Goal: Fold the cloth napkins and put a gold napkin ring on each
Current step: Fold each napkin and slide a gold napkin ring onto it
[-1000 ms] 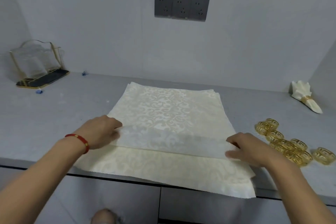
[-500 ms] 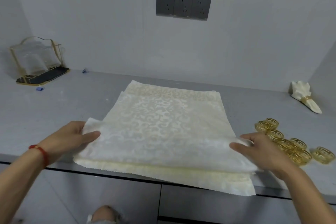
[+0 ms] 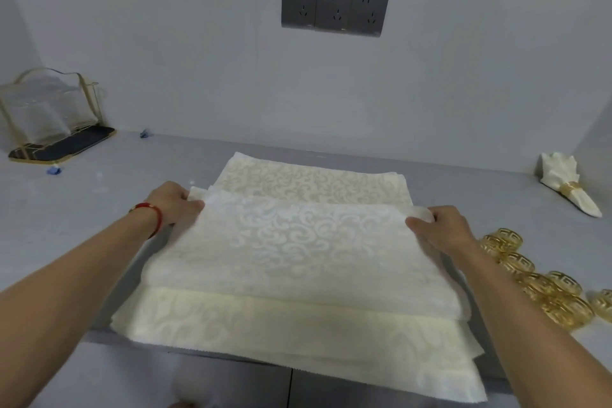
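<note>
Folding is under way on the top napkin (image 3: 291, 242) of the stack (image 3: 298, 344), which lies at the counter's (image 3: 82, 209) front edge, centre, its lower sheets overhanging that edge.

Left: a clear, gold-framed holder (image 3: 49, 113) stands at the back left corner. Left hand (image 3: 175, 204), red bracelet on the wrist, pinches the napkin's left corner.

Centre: half a second ago both hands held the napkin's near corners down by the front edge; now those corners have been carried away from the body to about mid-stack. The napkin is doubled over, a rounded fold facing the front edge and its paler underside up. The carried edge falls short of the far edge, so a strip of the stack's patterned face remains exposed behind it.

Right: right hand (image 3: 443, 225) grips the right corner; its fingertips are tucked under cloth, so the exact pinch is probably thumb-over, not certain. Loose gold napkin rings (image 3: 530, 278) cluster near the right front edge. A finished napkin (image 3: 569, 185), already ringed, lies at the back right corner.

Judgement: first fold nearly laid; no ring is needed yet.
</note>
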A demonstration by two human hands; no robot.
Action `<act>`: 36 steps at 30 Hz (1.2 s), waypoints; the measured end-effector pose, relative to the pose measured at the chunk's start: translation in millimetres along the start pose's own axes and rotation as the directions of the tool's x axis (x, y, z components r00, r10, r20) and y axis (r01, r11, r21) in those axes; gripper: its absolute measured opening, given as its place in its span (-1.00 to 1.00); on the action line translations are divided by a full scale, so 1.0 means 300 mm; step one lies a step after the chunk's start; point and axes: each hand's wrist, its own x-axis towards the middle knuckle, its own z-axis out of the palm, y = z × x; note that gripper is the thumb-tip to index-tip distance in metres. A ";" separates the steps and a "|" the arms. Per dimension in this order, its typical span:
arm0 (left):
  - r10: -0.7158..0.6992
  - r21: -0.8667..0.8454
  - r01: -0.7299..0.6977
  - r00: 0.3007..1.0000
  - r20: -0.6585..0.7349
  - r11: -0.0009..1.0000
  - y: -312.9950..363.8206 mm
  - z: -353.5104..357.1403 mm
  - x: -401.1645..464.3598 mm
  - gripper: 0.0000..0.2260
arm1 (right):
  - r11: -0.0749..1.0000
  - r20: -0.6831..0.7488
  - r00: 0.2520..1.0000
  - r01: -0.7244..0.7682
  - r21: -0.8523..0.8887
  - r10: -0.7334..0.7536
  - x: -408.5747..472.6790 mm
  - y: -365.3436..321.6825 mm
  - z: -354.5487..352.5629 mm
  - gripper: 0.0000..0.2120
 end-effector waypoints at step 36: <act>-0.092 -0.050 0.084 0.977 -0.194 0.995 -0.029 0.133 0.169 -0.71 | 0.988 -0.093 0.988 -0.128 -0.085 0.119 0.145 0.087 0.081 -0.64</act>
